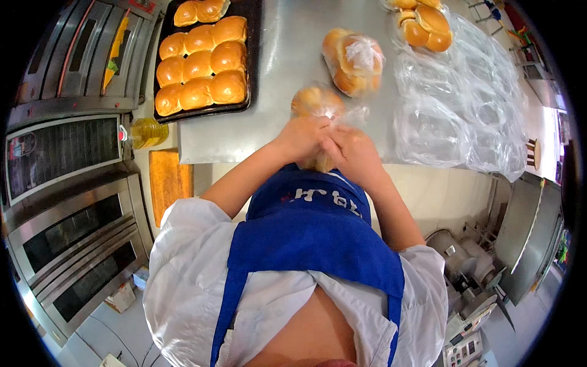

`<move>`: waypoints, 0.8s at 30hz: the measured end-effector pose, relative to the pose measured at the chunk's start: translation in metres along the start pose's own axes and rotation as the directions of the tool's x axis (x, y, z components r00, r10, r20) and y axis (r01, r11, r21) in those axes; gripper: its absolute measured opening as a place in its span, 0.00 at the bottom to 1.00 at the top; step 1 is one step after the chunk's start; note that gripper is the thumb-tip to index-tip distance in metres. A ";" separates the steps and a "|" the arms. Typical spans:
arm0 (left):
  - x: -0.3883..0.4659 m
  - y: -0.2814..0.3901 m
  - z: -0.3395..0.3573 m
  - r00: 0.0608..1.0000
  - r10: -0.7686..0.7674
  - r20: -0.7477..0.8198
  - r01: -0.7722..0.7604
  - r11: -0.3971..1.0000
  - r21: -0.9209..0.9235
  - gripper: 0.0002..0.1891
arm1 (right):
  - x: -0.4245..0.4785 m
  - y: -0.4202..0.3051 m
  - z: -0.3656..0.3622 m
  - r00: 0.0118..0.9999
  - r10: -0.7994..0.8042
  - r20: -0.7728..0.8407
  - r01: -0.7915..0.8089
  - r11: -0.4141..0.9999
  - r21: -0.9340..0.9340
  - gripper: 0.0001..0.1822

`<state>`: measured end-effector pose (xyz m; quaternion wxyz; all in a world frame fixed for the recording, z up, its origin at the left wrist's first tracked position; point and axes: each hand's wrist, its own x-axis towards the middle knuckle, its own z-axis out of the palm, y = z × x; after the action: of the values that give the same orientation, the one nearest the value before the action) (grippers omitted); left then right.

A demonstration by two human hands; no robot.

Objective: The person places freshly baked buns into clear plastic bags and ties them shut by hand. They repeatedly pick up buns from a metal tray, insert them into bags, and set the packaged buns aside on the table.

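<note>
Close to my apron, my left hand [300, 137] and my right hand [355, 149] meet over a clear plastic bag of bread buns [317, 102]. Fingers of both hands pinch the gathered plastic at the bag's neck, and a loose flap of film sticks out to the right. My hands hide the middle of this bag; some of it shows below them at the table's front edge. Just beyond, another bagged loaf of buns [353, 62] rests on the metal table [284, 50], its plastic bunched into a whitish knot on top.
On the left, a black baking tray [251, 69] holds rows of glossy buns [197, 66]. Clear plastic bags [433, 124] cover the table's right side, with more buns [426, 28] on them at the back. An oil jug [149, 133] stands beside the ovens [73, 220] at left.
</note>
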<state>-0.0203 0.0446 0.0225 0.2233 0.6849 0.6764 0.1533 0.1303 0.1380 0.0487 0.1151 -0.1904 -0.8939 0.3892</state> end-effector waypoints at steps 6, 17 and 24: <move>-0.004 -0.012 0.017 0.983 0.066 -0.171 -0.095 0.981 -0.167 0.11 | 0.027 0.055 0.018 0.897 -0.206 -0.392 0.100 0.956 -0.276 0.11; -0.004 -0.027 0.018 0.994 -0.072 -0.081 -0.009 0.689 -0.725 0.08 | -0.025 0.045 0.036 0.898 0.382 0.218 -0.427 0.877 0.221 0.21; 0.012 -0.012 -0.007 0.860 0.454 -0.232 -0.410 0.887 0.215 0.04 | 0.003 0.050 0.020 0.937 0.346 -0.049 -0.288 0.843 0.453 0.10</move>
<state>-0.0341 0.0569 0.0213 0.0317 0.8066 0.5395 0.2394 0.1329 0.1572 -0.0013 0.1463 -0.3295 -0.7295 0.5812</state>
